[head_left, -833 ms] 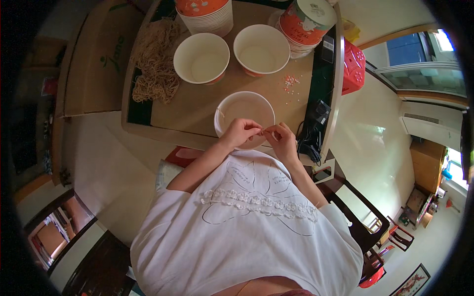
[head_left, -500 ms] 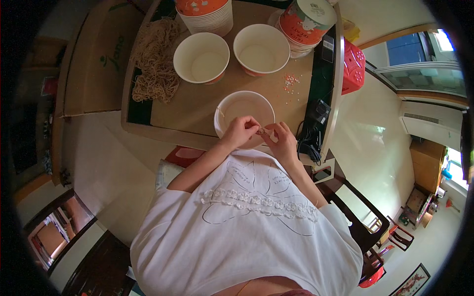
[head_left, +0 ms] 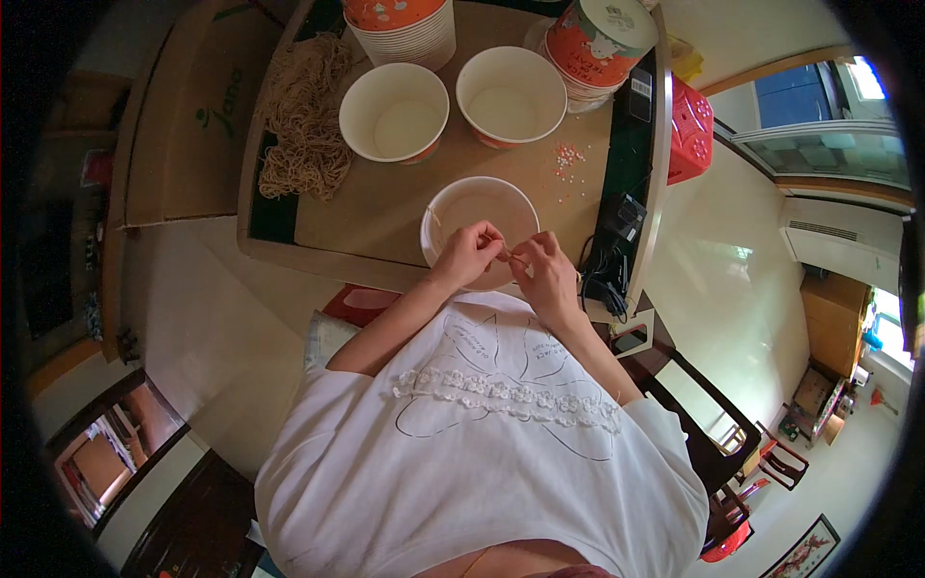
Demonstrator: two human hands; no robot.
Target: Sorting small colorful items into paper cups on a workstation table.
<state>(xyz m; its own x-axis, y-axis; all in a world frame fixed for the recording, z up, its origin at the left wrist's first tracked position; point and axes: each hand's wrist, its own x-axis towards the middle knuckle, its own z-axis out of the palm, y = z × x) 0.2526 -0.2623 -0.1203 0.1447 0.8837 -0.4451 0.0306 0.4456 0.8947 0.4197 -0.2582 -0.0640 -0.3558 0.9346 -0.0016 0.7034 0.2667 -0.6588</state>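
Note:
A white paper bucket [head_left: 482,205] stands at the table's near edge, right in front of me. Over its near side my left hand [head_left: 467,254] and my right hand [head_left: 546,277] are close together, fingertips pinched. Between them runs a thin tan string [head_left: 508,253], mostly covered by the fingers. Another bit of string hangs on the bucket's left inner wall. The bucket's near rim is partly hidden behind my hands.
Two more paper buckets, left [head_left: 397,116] and right [head_left: 511,96], stand beyond. Tangled tan string [head_left: 306,120] lies at left. Stacked orange buckets [head_left: 403,34] and an upturned orange stack [head_left: 593,58] are farther back. Small beads [head_left: 568,162] and a black adapter [head_left: 624,217] lie right.
Both hands have shifted slightly, with the right fingers raised and turned around the string. The near bucket has moved a little to the right.

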